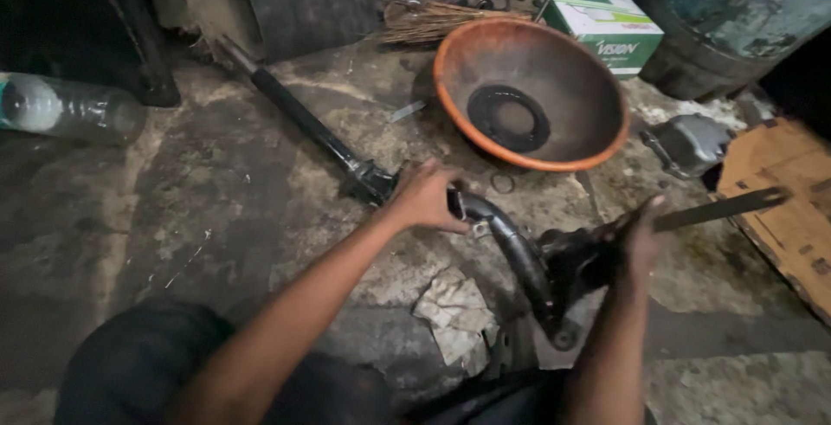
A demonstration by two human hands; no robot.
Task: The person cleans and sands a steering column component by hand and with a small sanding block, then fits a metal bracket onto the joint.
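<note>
Stained concrete floor (216,183) carries one orange basin (530,87) holding a black ring (508,119); left hand (426,197) grips a black pipe (511,247), right hand (636,239) grips its bracket (576,260).

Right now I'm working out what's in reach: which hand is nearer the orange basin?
Left. The left hand sits on the dark curved metal part just below the orange basin's near rim. The right hand is lower and to the right, gripping a flat metal bar.
</note>
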